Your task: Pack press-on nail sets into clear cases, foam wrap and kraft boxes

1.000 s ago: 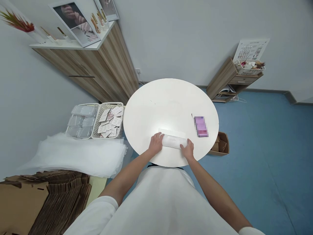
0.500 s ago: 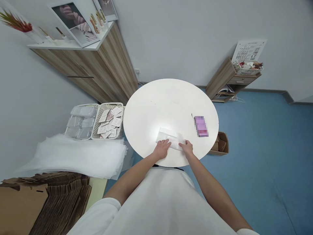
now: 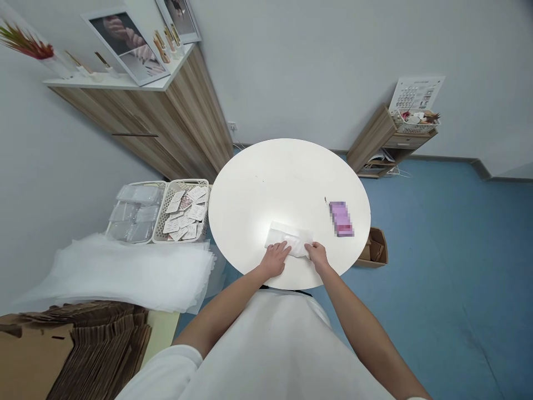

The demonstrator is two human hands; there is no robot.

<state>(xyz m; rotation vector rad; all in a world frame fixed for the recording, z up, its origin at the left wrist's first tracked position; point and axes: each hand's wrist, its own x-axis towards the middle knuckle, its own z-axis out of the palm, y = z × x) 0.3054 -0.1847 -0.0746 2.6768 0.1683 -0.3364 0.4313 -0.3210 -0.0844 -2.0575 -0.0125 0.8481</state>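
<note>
The left hand (image 3: 275,259) is open, its fingers resting on the folded white sheet (image 3: 291,233), while the right hand (image 3: 317,255) pinches its right end. This sheet lies near the worktop's (image 3: 258,191) front edge; a blurred purple object (image 3: 341,219) lies near the right edge.

2 framed pictures (image 3: 127,47) stand on a wood-grain cabinet (image 3: 137,114).

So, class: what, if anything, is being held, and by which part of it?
The right hand appears to pinch the folded white rectangular wrapping by its near right corner; the left hand rests on its near left side, apparently without gripping.
</note>
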